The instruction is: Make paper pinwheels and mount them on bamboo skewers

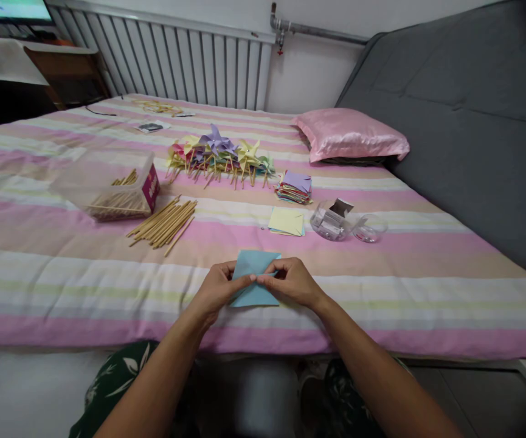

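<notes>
A: Nearest the camera, what do the hands have?

B: Both forearms reach in from the bottom edge. The left hand [219,287] and the right hand [292,283] meet over a light blue paper square [253,274], with the fingers [244,281] of each pinched on the sheet near its middle. It lies on the near edge of the bed [62,274], flat and matte, one corner pointing away from the person, partly hidden under both hands.

A: And the surface?

B: A bed sheet striped in pink, white, peach and pale yellow-green. Going left to right: a clear plastic box [107,185] holding wooden sticks, with a dark red label on its end whose writing is too small to read. Just beside it lies a loose bundle of sticks [165,222]. Farther back is a heap of finished paper pinwheels [219,155] in purple, yellow, pink and green. Then a stack of coloured paper squares [294,187], a few yellow squares [286,221] nearer, and a small clear container [331,220] with its lid [371,228] alongside.

A: The room?

B: A white radiator [176,58] along the back wall, a pink satin pillow [351,134] at the right, and a grey upholstered headboard [463,121] beyond it.
</notes>
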`<state>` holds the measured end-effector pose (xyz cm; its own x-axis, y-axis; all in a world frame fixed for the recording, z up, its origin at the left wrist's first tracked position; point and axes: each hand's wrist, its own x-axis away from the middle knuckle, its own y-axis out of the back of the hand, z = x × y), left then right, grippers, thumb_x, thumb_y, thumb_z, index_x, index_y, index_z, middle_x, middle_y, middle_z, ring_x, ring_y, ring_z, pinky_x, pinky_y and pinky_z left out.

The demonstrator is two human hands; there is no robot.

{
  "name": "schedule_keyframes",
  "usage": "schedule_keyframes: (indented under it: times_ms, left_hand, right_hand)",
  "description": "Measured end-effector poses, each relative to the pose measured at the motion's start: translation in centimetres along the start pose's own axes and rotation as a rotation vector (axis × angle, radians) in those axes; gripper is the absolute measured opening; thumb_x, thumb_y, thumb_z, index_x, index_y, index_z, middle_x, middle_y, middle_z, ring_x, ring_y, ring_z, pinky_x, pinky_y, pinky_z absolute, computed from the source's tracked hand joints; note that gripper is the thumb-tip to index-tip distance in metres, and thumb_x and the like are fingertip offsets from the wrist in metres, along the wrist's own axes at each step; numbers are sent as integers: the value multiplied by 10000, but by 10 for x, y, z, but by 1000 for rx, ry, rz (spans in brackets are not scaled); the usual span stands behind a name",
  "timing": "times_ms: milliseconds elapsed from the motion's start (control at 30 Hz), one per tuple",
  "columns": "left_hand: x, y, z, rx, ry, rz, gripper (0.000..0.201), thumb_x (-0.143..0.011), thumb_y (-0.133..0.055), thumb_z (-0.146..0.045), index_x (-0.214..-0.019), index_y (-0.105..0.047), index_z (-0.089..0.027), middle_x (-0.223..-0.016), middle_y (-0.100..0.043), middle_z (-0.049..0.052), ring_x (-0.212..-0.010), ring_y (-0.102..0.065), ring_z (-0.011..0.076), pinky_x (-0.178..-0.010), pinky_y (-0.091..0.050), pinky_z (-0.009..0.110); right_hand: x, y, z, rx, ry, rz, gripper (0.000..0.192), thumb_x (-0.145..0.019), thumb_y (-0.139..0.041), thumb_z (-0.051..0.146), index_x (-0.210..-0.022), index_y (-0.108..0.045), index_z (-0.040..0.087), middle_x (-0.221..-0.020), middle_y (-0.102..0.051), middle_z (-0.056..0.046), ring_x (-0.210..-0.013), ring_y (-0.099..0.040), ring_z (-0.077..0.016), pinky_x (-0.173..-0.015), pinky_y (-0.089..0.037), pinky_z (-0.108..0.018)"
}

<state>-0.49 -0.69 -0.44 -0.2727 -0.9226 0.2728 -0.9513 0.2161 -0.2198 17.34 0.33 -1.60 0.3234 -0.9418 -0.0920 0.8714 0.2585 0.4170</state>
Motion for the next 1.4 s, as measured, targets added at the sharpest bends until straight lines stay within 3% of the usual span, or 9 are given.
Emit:
schedule_keyframes:
  times_ms: [467, 667, 867, 1100, 1400]
  left_hand:
    - [-5, -3, 7, -131, -29, -145, 258, -571, -737, -290, -742, -672, -108, -646, -653, 34, -545, -556, 139, -535, -435, 252]
    - [-7, -2, 9, -96, -72, -223, 286, -570, -730, -313, -753, -664, -104, -670, -660, 40, -568, -571, 153, -561, -450, 265]
    - [-6, -2, 10, -77, -77, -212, 303, -582, -731, -342, -762, -664, -107, -674, -661, 42, -576, -577, 153, -572, -454, 265]
    - [-6, -5, 11, -36, -87, -228, 307, -555, -755, -342, -742, -667, -114, -640, -653, 13, -567, -567, 144, -559, -438, 251]
    - [-3, -9, 8, 23, -54, -198, 320, -542, -779, -265, -799, -675, -106, -752, -695, 54, -638, -593, 164, -618, -461, 274]
  right_hand:
    - [1, -3, 2, 21, 23, -13, 232, -722, -640, 370, -645, -667, 153, -601, -615, -12, -557, -527, -107, -481, -371, -195]
    - [1, -4, 4, -83, -16, -86, 242, -712, -645, 386, -766, -638, 150, -573, -595, -3, -515, -553, -113, -469, -416, -204]
    - [-1, -5, 4, -247, -18, -177, 204, -700, -653, 353, -710, -567, 168, -674, -622, -24, -594, -614, -143, -550, -498, -256]
    - [0, -11, 3, -273, -8, -192, 277, -683, -673, 308, -875, -509, 194, -591, -486, 56, -487, -489, -78, -457, -387, -194]
    - [-1, -10, 4, -304, 11, -169, 369, -691, -659, 260, -1008, -479, 206, -606, -468, 65, -490, -451, -70, -460, -361, -185]
